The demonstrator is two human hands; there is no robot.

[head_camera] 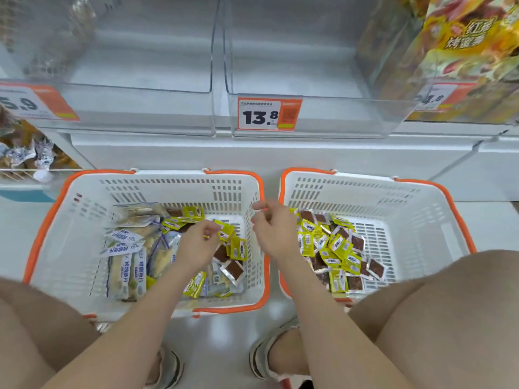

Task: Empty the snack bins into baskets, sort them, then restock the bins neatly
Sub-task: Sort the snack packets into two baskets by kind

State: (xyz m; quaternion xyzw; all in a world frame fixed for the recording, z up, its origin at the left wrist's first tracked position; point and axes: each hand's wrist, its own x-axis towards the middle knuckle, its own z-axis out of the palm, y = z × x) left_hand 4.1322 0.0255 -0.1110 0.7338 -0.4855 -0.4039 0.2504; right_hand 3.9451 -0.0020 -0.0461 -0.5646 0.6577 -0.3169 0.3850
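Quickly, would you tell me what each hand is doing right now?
Left hand: pinching a yellow packet in the left basket.
Right hand: curled, contents cannot be told.

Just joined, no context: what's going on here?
Snack sorting between two baskets. The left hand pinches a yellow packet in the left basket, which mixes such packets with long pale packs. The right hand, seemingly empty, hangs by the right basket, which holds only the small packets. The bin above looks empty.
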